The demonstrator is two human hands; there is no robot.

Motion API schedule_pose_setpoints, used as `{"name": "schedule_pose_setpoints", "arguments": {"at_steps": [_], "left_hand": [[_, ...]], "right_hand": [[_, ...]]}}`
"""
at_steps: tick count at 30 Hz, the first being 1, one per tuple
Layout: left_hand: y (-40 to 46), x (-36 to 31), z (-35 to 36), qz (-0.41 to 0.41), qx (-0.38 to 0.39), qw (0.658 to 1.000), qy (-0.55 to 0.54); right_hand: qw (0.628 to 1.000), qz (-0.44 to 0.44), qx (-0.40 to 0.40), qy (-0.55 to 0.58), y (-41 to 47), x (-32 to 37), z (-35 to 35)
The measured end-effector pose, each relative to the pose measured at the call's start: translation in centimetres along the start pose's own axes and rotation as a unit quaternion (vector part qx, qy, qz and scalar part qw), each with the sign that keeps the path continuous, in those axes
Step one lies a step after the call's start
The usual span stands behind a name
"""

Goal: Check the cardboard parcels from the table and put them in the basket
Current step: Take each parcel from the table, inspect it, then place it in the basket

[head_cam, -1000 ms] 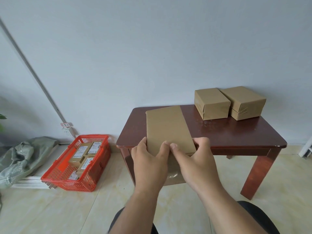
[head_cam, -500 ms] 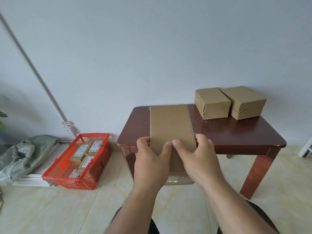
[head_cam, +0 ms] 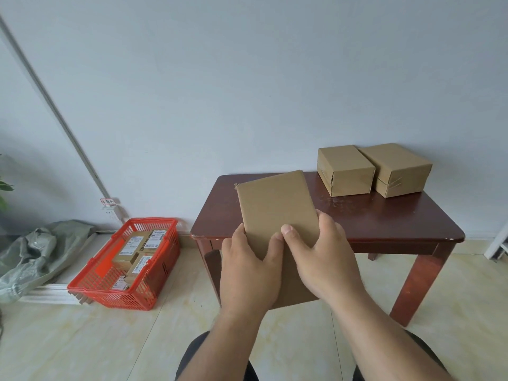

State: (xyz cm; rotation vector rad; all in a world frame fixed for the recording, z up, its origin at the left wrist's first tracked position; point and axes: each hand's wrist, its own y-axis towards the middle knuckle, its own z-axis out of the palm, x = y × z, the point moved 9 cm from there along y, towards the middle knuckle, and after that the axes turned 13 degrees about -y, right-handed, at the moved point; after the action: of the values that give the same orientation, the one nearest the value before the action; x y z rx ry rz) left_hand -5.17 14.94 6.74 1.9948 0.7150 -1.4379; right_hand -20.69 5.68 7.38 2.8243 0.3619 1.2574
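I hold a plain brown cardboard parcel (head_cam: 276,207) in the air in front of the dark wooden table (head_cam: 384,224), its broad face turned up toward me and tilted slightly left. My left hand (head_cam: 247,268) grips its near left edge, thumb on top. My right hand (head_cam: 321,257) grips its near right edge, thumb lying across the face. Two more brown parcels (head_cam: 345,170) (head_cam: 395,169) sit side by side at the table's back right. The red plastic basket (head_cam: 96,284) stands on the floor to the left with several labelled parcels inside.
A grey-green bag (head_cam: 35,248) lies on the floor left of the basket, by the wall. A white conduit (head_cam: 55,111) runs slanting down the wall. Pale tiled floor (head_cam: 82,339) lies between me and the basket. A white object (head_cam: 499,243) shows at the right edge.
The parcel has been turned in my hands: its far end swung a little left and its top face now shows wider. Both hands kept their hold near its lower edge.
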Motion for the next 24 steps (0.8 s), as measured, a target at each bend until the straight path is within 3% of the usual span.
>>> {"name": "schedule_pose_setpoints", "arguments": {"at_steps": [5, 16, 24], "left_hand": [[1.2, -0.7, -1.1, -0.004, -0.015, 1.0, -0.002], [-0.6, -0.8, -0.9, -0.004, -0.033, 0.995, -0.094], [0.6, -1.9, -1.7, 0.022, -0.024, 0.997, -0.073]], "right_hand": [[0.999, -0.031, -0.04, 0.002, -1.3, 0.6, -0.5], [0.997, 0.032, -0.033, 0.067, -0.2, 0.4, -1.2], [0.996, -0.034, -0.057, 0.055, -1.7, 1.9, -1.2]]}}
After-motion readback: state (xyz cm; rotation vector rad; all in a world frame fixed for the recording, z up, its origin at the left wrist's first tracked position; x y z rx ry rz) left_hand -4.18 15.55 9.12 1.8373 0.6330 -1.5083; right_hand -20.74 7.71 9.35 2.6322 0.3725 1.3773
